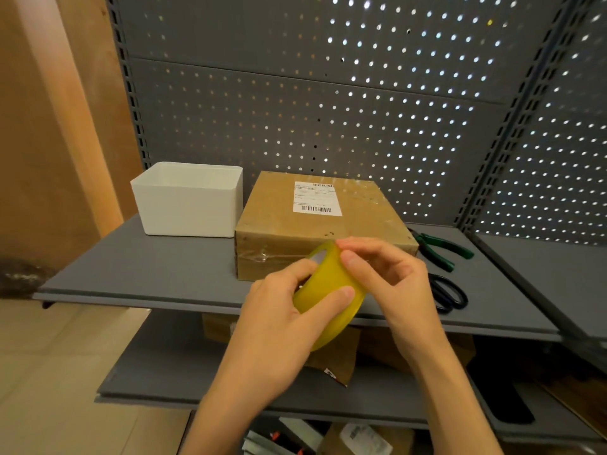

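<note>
The left hand [285, 310] grips the tape roll [328, 290] steady before the box [312, 231] on the shelf [147, 267], so the right hand [387, 277] can pinch its top edge, likely seeking the loose end.

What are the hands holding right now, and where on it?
A tape roll. The left hand grips its outer band, thumb across it; the right hand pinches its top edge.
</note>
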`<state>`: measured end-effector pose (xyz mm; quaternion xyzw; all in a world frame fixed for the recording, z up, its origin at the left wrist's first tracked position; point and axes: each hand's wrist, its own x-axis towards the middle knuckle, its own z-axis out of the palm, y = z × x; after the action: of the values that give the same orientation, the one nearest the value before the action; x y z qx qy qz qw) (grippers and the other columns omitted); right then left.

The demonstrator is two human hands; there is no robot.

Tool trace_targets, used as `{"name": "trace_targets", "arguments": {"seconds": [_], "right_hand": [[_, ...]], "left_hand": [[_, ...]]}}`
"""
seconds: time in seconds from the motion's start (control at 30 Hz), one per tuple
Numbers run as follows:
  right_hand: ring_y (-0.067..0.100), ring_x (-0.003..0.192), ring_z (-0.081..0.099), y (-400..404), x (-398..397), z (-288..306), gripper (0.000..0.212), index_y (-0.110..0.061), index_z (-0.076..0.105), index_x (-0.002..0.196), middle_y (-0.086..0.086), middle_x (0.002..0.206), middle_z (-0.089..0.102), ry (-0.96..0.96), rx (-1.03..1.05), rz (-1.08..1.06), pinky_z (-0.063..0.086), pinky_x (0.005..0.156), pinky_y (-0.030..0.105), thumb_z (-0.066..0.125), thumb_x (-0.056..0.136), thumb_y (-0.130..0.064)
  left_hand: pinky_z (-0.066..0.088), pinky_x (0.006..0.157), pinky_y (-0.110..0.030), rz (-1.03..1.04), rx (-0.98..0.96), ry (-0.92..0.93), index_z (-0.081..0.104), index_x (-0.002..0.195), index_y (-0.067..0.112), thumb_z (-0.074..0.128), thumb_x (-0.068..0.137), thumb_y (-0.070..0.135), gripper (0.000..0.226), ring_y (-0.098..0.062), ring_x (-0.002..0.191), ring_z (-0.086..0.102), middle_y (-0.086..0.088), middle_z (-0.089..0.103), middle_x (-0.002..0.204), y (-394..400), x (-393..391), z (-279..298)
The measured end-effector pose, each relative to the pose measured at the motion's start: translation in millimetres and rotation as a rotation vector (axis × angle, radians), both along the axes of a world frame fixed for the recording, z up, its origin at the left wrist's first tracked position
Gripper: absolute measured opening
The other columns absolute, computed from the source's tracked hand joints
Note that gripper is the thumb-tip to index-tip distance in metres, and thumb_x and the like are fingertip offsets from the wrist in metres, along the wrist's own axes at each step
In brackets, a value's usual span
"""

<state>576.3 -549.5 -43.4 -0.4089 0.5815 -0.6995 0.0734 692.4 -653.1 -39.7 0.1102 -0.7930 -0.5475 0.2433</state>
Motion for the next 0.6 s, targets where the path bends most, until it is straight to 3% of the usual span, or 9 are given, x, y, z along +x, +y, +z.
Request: {"name": "trace_targets", "arguments": {"seconds": [0.1, 0.23, 0.3, 0.47, 0.6], "right_hand": [[0.007, 0.103, 0.063, 3, -2, -4, 0.021, -0.016, 0.072, 0.096, -0.003, 0.104, 0.071, -0.060, 0.040, 0.059, 0.049, 0.081, 0.016, 0.072, 0.076, -0.022], [0.014, 0.108, 0.062, -1, -4, -12, 0.036, -0.023, 0.076, 0.086, 0.001, 0.107, 0.070, -0.211, -0.008, 0.090, 0.052, 0.089, 0.029, 0.079, 0.059, -0.047], [0.015, 0.107, 0.063, -3, -4, -14, 0.033, -0.022, 0.077, 0.081, 0.003, 0.105, 0.071, -0.246, -0.017, 0.075, 0.053, 0.087, 0.029, 0.080, 0.058, -0.044], [0.012, 0.098, 0.067, -3, -6, -11, 0.014, -0.013, 0.076, 0.080, 0.004, 0.095, 0.073, -0.278, 0.025, 0.022, 0.052, 0.076, 0.018, 0.069, 0.067, -0.016], [0.007, 0.097, 0.065, -3, -6, -10, 0.023, -0.015, 0.071, 0.094, -0.002, 0.098, 0.072, -0.168, 0.116, 0.013, 0.052, 0.080, 0.019, 0.064, 0.074, -0.023]], "left_hand": [[0.050, 0.064, -0.019, -0.013, 0.009, -0.010, 0.064, 0.089, 0.034, 0.064, 0.069, 0.062, 0.034, -0.002, 0.078, 0.061, 0.015, 0.064, 0.084, 1, 0, -2], [0.046, 0.060, -0.016, 0.004, 0.017, -0.010, 0.064, 0.086, 0.032, 0.062, 0.074, 0.057, 0.028, -0.003, 0.073, 0.060, 0.013, 0.064, 0.080, 2, -2, -5], [0.046, 0.061, -0.018, 0.014, 0.026, -0.015, 0.064, 0.086, 0.033, 0.061, 0.074, 0.058, 0.028, -0.003, 0.072, 0.060, 0.013, 0.064, 0.079, 2, -3, -7], [0.042, 0.058, -0.015, 0.020, 0.013, -0.016, 0.061, 0.085, 0.031, 0.053, 0.065, 0.062, 0.037, -0.002, 0.070, 0.058, 0.015, 0.061, 0.076, 0, -6, -12], [0.042, 0.058, -0.014, 0.015, 0.015, -0.015, 0.061, 0.091, 0.031, 0.052, 0.064, 0.064, 0.043, -0.002, 0.073, 0.059, 0.012, 0.061, 0.077, -2, -7, -15]]}}
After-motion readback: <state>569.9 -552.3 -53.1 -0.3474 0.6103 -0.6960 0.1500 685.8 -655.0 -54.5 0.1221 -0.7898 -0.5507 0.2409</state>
